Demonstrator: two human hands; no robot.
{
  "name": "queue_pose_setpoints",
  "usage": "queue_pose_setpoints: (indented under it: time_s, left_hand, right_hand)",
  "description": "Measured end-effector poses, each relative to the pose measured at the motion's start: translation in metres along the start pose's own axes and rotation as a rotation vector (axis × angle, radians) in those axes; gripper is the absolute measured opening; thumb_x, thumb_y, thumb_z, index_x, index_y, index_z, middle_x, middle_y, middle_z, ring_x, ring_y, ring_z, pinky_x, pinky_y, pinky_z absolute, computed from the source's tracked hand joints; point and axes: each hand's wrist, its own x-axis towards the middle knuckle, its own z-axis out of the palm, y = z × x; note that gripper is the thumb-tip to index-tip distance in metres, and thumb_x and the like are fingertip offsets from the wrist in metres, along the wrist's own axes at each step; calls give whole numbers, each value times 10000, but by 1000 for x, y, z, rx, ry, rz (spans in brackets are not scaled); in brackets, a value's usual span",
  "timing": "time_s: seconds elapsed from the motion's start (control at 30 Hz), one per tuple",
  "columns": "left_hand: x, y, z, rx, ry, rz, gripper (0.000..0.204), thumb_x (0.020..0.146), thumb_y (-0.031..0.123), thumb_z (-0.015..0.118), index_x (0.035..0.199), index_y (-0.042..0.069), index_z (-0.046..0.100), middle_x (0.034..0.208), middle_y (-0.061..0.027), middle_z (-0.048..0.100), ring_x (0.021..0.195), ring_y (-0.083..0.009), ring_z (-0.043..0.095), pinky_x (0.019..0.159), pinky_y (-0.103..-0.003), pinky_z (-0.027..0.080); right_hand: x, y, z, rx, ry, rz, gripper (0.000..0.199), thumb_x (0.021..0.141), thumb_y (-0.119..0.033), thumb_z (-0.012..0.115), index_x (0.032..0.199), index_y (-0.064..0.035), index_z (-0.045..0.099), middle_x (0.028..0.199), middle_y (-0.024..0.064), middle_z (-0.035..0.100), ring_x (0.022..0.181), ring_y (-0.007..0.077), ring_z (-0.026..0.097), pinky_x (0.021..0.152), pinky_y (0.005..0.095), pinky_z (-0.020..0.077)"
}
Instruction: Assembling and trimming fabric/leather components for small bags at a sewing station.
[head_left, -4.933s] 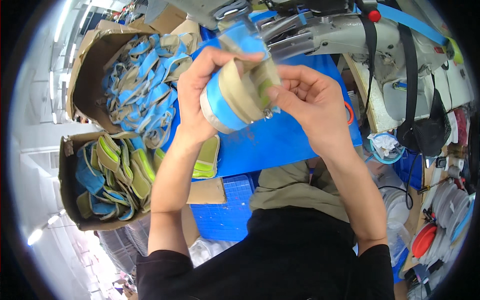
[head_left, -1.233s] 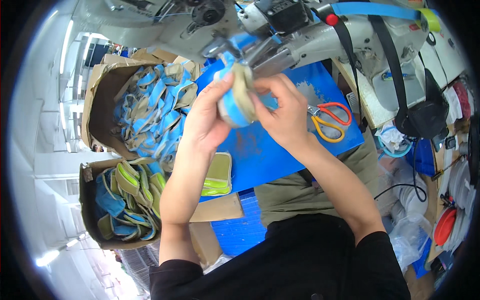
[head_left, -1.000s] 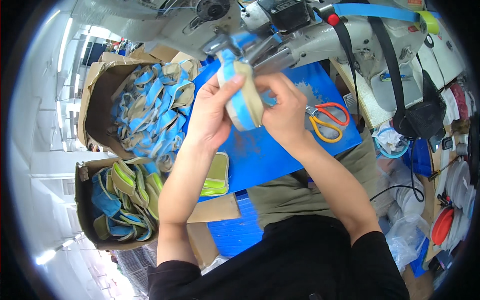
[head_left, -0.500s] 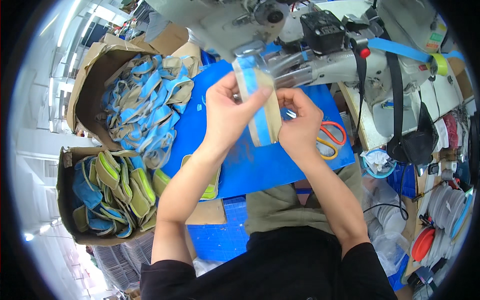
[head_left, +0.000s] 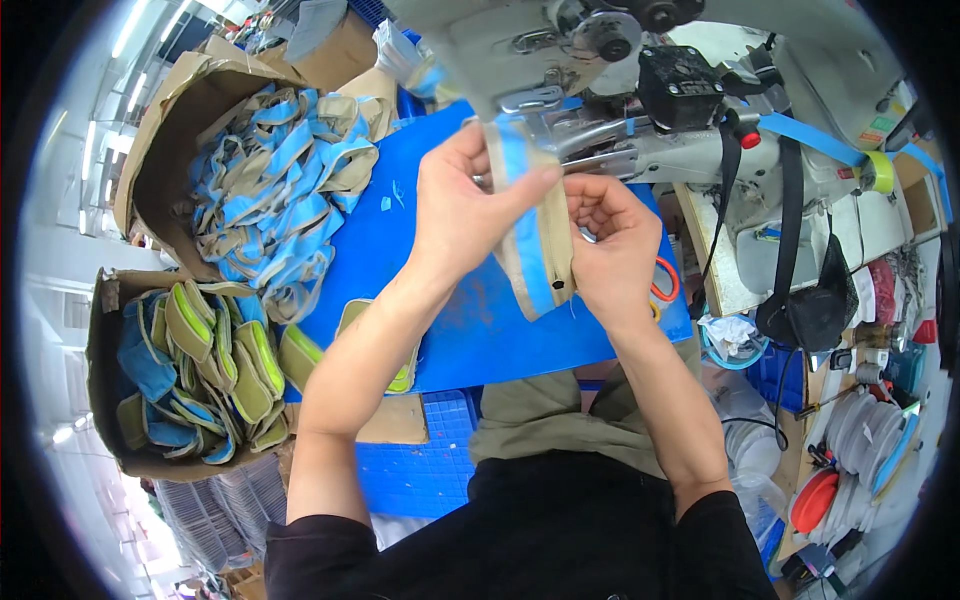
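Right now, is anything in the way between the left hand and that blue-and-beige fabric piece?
No, nothing visible: the left hand holds the fabric piece directly, its thumb lying across the front.

strap (head_left: 532, 258) between your hands (head_left: 455, 210), scissors (head_left: 674, 281) right of them on your bench (head_left: 450, 355), strap pile (head_left: 270, 190) in far-left box (head_left: 160, 150), pads (head_left: 205, 350) nearer

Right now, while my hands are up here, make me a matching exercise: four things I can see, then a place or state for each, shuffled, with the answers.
Things
1. Blue-and-tan fabric band
2. Upper cardboard box
3. Lower cardboard box
4. Red loop handle

Places or states
A. Holds pieces with lime-green parts
B. Just right of the right hand
C. Gripped by the left hand
D. Holds a heap of blue-and-tan strips

Pairs: 1-C, 2-D, 3-A, 4-B
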Motion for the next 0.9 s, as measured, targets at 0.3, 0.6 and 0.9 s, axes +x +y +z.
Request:
queue_pose_setpoints:
  time_s: [0.3, 0.6, 0.9]
  left_hand:
    - [9, 6, -4, 0, -22, -5, 461, 815, 70, 854, 1201, -16, 618, 1066, -98, 761, 941, -123, 720, 821, -293, 598]
    - [3, 0, 4, -118, -12, 5, 502, 784, 58, 882, 1178, -11, 579, 1082, -99, 735, 966, -139, 717, 833, -311, 601]
    - [10, 1, 2, 27, 11, 27, 559, 743, 140, 932, 1158, -8, 587, 1023, -85, 714, 907, -140, 694, 801, -309, 590]
  right_hand:
    - [1, -26, -14, 92, -168, 190, 227, 943, 18, 720, 1169, 43, 709, 993, 37, 748, 835, 50, 672, 784, 203, 545]
    - [-6, -20, -20, 113, -166, 200, 214, 978, -18, 706, 1183, 43, 709, 1018, 47, 754, 847, 44, 680, 769, 202, 550]
    - [-11, -32, -26, 202, -213, 263, 239, 992, -51, 701, 1213, 40, 696, 1034, 72, 760, 873, 72, 699, 793, 223, 553]
